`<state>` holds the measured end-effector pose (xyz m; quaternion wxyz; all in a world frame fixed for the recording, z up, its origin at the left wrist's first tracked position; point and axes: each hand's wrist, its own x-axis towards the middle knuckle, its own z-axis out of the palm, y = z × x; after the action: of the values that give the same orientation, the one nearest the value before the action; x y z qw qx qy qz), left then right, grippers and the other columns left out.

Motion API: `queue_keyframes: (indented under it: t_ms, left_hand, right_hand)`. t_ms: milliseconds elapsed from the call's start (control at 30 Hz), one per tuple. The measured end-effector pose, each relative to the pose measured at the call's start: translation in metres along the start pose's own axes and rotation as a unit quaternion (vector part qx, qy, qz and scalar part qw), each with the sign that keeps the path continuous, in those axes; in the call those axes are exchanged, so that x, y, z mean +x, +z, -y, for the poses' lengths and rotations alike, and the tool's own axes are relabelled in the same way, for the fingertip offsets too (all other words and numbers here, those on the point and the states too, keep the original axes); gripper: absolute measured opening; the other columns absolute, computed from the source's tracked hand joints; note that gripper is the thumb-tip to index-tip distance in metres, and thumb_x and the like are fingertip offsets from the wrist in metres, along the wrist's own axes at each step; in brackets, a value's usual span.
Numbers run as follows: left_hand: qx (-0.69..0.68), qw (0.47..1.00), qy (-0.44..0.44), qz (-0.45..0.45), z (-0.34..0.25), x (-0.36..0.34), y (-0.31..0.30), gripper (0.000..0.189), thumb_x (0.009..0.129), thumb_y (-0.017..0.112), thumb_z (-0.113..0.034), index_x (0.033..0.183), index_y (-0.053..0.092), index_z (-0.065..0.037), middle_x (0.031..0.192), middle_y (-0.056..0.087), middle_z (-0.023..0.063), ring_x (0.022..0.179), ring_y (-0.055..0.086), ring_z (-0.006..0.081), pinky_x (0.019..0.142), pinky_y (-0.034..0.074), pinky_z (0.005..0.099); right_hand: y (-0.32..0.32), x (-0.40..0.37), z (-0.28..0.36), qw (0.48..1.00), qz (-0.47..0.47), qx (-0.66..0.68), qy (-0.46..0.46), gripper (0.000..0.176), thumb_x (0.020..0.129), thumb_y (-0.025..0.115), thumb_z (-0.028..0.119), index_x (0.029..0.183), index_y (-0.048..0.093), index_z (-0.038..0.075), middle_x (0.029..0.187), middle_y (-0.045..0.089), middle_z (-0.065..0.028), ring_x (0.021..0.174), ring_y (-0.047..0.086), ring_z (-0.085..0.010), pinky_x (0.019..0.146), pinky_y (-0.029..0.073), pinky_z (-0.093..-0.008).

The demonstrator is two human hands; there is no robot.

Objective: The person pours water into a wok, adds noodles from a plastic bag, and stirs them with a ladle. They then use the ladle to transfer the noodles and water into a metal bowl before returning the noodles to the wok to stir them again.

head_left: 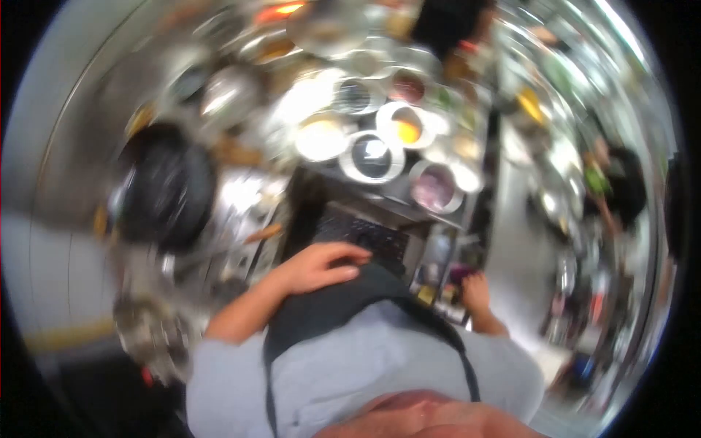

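My left hand lies against the front of my dark apron, its fingers stretched out to the right and holding nothing visible. My right hand hangs low on the other side, beside the shelf under the counter. A small purple thing shows right by its fingers, but blur hides whether they touch or grip it. Ahead of me, round pots stand in a cluster: one with dark contents, one with something yellow-orange and one with purplish contents.
A big black pan or wok sits at the left, near a wooden-looking handle. Orange flame or glow shows at the top. A metal counter runs along the right. Another person in dark clothing is at the far right, near something green.
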<state>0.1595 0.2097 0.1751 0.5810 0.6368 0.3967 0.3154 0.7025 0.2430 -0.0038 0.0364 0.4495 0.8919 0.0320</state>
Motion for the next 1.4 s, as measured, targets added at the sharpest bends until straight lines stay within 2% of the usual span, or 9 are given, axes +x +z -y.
queue_keyframes:
  t_ms: [33,267,467,533,567,633,733,1033,1400]
  left_hand:
    - [-0.013,1.000,-0.012,0.007,-0.001,0.001,0.002,0.044,0.092,0.063,-0.025,0.128,0.058,0.000,0.123,0.065,0.0137,0.115,0.061,0.0240,0.100,0.045,0.0355]
    - [-0.096,0.991,-0.086,0.050,-0.014,0.024,0.010,0.042,0.089,0.062,-0.014,0.128,0.059,0.000,0.124,0.064,0.0112,0.118,0.058,0.0207,0.103,0.042,0.0331]
    - [-0.075,0.990,-0.072,0.095,-0.019,0.042,0.018,0.041,0.089,0.062,-0.014,0.128,0.059,0.000,0.124,0.064,0.0106,0.119,0.057,0.0201,0.104,0.041,0.0326]
    - [-0.068,0.990,-0.074,0.102,-0.020,0.046,0.021,0.041,0.089,0.062,-0.015,0.127,0.059,-0.001,0.124,0.065,0.0102,0.119,0.057,0.0201,0.103,0.041,0.0326]
    - [-0.067,0.989,-0.076,0.104,-0.020,0.047,0.022,0.041,0.089,0.062,-0.015,0.127,0.059,-0.001,0.124,0.065,0.0102,0.119,0.057,0.0201,0.103,0.041,0.0326]
    - [-0.060,0.990,-0.066,0.110,-0.019,0.049,0.024,0.040,0.089,0.062,-0.015,0.127,0.060,-0.001,0.123,0.065,0.0102,0.119,0.057,0.0203,0.103,0.041,0.0325]
    - [-0.065,0.989,-0.073,0.109,-0.019,0.049,0.026,0.040,0.089,0.062,-0.015,0.127,0.059,-0.001,0.123,0.065,0.0101,0.119,0.057,0.0201,0.104,0.041,0.0324]
    - [-0.093,0.990,-0.083,0.072,-0.009,0.036,0.025,0.041,0.089,0.061,-0.012,0.128,0.059,0.000,0.124,0.064,0.0102,0.120,0.057,0.0211,0.105,0.040,0.0331]
    - [-0.096,0.990,-0.081,0.067,-0.013,0.036,0.026,0.042,0.089,0.061,-0.011,0.130,0.057,0.000,0.124,0.064,0.0117,0.121,0.056,0.0214,0.105,0.040,0.0331]
  right_hand:
    - [-0.019,0.004,0.005,0.998,0.053,-0.008,0.018,0.011,0.073,0.064,0.017,0.079,0.064,0.008,0.086,0.063,-0.0133,0.093,0.059,-0.0310,0.103,0.038,-0.0464]
    - [-0.009,-0.008,-0.001,0.993,0.078,0.021,0.088,0.017,0.075,0.070,0.022,0.078,0.068,0.006,0.089,0.066,-0.0104,0.099,0.060,-0.0275,0.109,0.036,-0.0401]
    - [0.011,-0.015,-0.006,0.991,0.087,0.011,0.098,0.020,0.081,0.054,0.014,0.092,0.068,0.003,0.103,0.067,-0.0128,0.108,0.058,-0.0275,0.108,0.037,-0.0383]
    - [0.017,-0.015,-0.007,0.997,-0.027,-0.001,0.076,0.017,0.069,0.073,0.023,0.074,0.064,0.009,0.083,0.063,-0.0080,0.094,0.060,-0.0259,0.106,0.038,-0.0399]
    - [0.017,-0.017,-0.008,0.997,-0.027,0.001,0.079,0.017,0.069,0.073,0.023,0.074,0.064,0.009,0.083,0.063,-0.0080,0.094,0.060,-0.0259,0.106,0.038,-0.0399]
    - [-0.024,-0.004,0.002,0.979,0.152,0.041,0.128,0.026,0.081,0.052,0.012,0.100,0.067,0.002,0.113,0.066,-0.0142,0.118,0.054,-0.0271,0.107,0.038,-0.0364]
    - [-0.009,-0.007,-0.001,0.985,0.116,0.031,0.121,0.025,0.081,0.052,0.012,0.099,0.067,0.003,0.111,0.066,-0.0137,0.115,0.055,-0.0265,0.106,0.038,-0.0356]
    - [-0.041,0.001,0.005,0.983,0.142,0.040,0.108,0.024,0.079,0.054,0.013,0.095,0.068,0.004,0.105,0.068,-0.0103,0.112,0.056,-0.0252,0.106,0.038,-0.0346]
    - [-0.025,-0.004,0.002,0.983,0.140,0.033,0.114,0.026,0.081,0.051,0.013,0.099,0.067,0.001,0.108,0.067,-0.0119,0.116,0.055,-0.0249,0.109,0.036,-0.0346]
